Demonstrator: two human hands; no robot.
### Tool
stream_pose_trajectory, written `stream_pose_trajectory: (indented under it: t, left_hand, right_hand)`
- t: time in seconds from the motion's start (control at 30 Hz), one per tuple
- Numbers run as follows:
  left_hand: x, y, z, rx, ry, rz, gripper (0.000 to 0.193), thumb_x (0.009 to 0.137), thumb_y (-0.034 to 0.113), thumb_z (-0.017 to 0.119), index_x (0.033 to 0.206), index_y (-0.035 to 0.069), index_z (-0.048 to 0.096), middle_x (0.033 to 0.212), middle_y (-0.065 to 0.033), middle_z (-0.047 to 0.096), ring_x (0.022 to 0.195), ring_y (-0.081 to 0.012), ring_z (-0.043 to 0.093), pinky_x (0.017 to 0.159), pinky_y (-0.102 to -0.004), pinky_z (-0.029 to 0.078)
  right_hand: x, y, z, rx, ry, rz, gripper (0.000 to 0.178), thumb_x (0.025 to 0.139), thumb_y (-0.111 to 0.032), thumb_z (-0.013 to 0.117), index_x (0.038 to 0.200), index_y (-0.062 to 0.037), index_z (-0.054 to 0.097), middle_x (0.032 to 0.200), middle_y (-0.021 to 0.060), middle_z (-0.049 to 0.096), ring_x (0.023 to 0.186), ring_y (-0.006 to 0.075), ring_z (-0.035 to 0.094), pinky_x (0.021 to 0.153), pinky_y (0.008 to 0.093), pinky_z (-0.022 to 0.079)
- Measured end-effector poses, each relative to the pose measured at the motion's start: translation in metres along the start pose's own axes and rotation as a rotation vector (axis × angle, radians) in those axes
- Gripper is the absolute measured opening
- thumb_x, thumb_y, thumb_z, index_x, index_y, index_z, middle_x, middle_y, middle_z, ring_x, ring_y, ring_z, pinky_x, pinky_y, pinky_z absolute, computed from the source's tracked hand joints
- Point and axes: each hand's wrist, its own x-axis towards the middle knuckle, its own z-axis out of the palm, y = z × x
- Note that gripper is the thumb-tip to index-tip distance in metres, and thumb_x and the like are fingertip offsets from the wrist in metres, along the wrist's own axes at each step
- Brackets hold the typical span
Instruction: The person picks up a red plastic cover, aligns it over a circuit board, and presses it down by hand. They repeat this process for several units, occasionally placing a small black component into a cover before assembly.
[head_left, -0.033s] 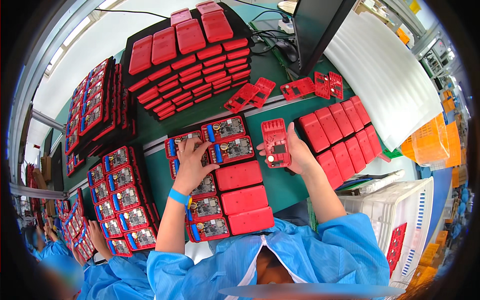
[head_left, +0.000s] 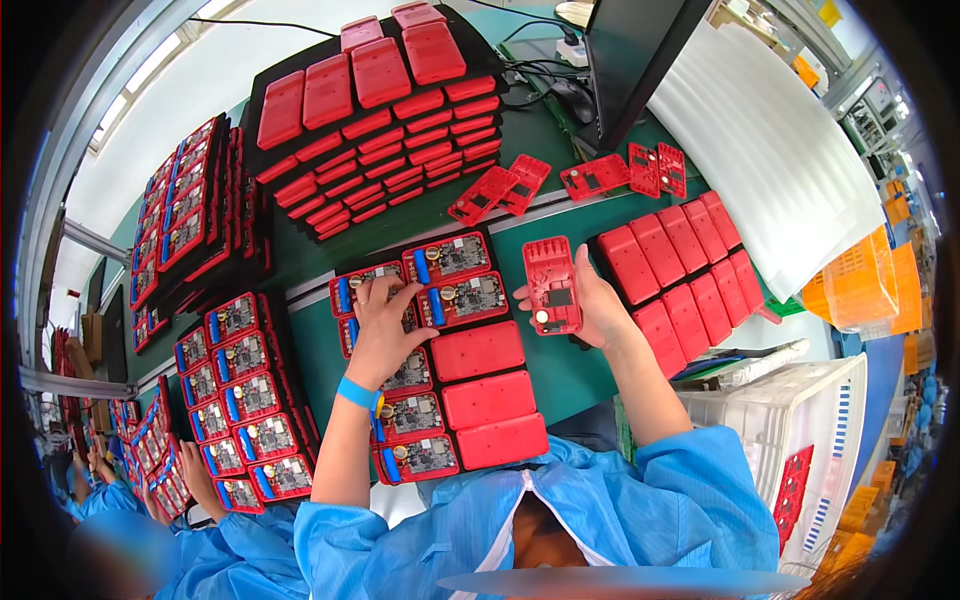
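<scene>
1. I see a green table (head_left: 310, 262) w/ a pale strip running across it; white wall or panel at 11 o'clock, a dark monitor (head_left: 640, 60) w/ cables at 1 o'clock.
2. White corrugated sheet (head_left: 770, 140) lies at 2 o'clock; orange crates (head_left: 870, 285) at 3 o'clock; white ribbed bin (head_left: 800, 420) at 4 o'clock w/ a red part inside.
3. Centre: black tray (head_left: 505, 330) holding red cases. Its left column shows open halves w/ circuit boards and blue cells, its right column has closed red lids (head_left: 480, 350).
4. My left hand (head_left: 385, 325) rests fingers spread, palm down, on an open board case (head_left: 365, 295) at the tray's 10 o'clock corner; blue wristband (head_left: 357, 392) on that wrist.
5. My right hand (head_left: 600, 305) is curled round a red case half (head_left: 553, 285), thumb on its left edge, held upright just above the table, right of the tray.
6. Closed red cases (head_left: 680, 260) sit in two rows at 3 o'clock of that hand, near it.
7. Loose red shells (head_left: 500, 190) lie at 12 o'clock; behind them, stacked red lids on black trays (head_left: 380, 110).
8. More trays of open board cases (head_left: 240, 400) at 8–10 o'clock; another person's hand (head_left: 200, 480) in a blue sleeve at 8 o'clock.
9. No labels I can make out.
</scene>
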Motion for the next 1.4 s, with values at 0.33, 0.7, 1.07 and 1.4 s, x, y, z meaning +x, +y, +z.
stream_pose_trajectory:
  t: [0.33,0.7,1.07,1.4]
  left_hand:
    - [-0.006,0.005,-0.011,-0.023,0.051,0.03,0.059,0.07,0.016,0.085,0.125,0.008,0.066,0.123,-0.0111,0.05,0.118,-0.0336,0.042,0.103,-0.0456,0.037]
    - [0.033,-0.014,0.006,0.108,0.329,0.051,0.019,0.078,0.009,0.077,0.097,0.009,0.076,0.097,-0.0082,0.059,0.099,-0.0315,0.049,0.087,-0.0437,0.041]
    - [0.054,-0.028,0.023,0.092,0.433,-0.046,0.019,0.073,0.011,0.081,0.092,0.011,0.078,0.094,-0.0097,0.061,0.096,-0.0313,0.05,0.085,-0.0421,0.044]
    - [0.059,-0.029,0.024,0.058,0.443,-0.074,0.02,0.074,0.01,0.081,0.094,0.012,0.078,0.096,-0.0106,0.061,0.096,-0.0317,0.05,0.083,-0.0414,0.045]
  right_hand:
    - [0.0,-0.001,-0.011,0.199,-0.047,-0.04,0.061,0.107,-0.051,0.027,0.138,-0.0039,0.048,0.118,0.0211,0.065,0.099,0.0272,0.066,0.078,0.041,0.06]
    - [0.052,0.002,0.017,-1.042,0.301,-0.552,0.049,0.082,-0.015,0.075,0.123,0.0038,0.056,0.107,0.0225,0.067,0.1,0.0375,0.066,0.086,0.0434,0.052]
    - [0.102,0.006,0.041,-1.212,0.3,-0.541,0.045,0.08,-0.008,0.074,0.121,0.0007,0.057,0.098,0.0258,0.067,0.095,0.0451,0.064,0.08,0.0472,0.052]
    - [0.116,0.005,0.041,-1.146,0.285,-0.589,0.043,0.081,-0.007,0.068,0.122,-0.0009,0.059,0.107,0.026,0.066,0.099,0.0437,0.064,0.085,0.0495,0.051]
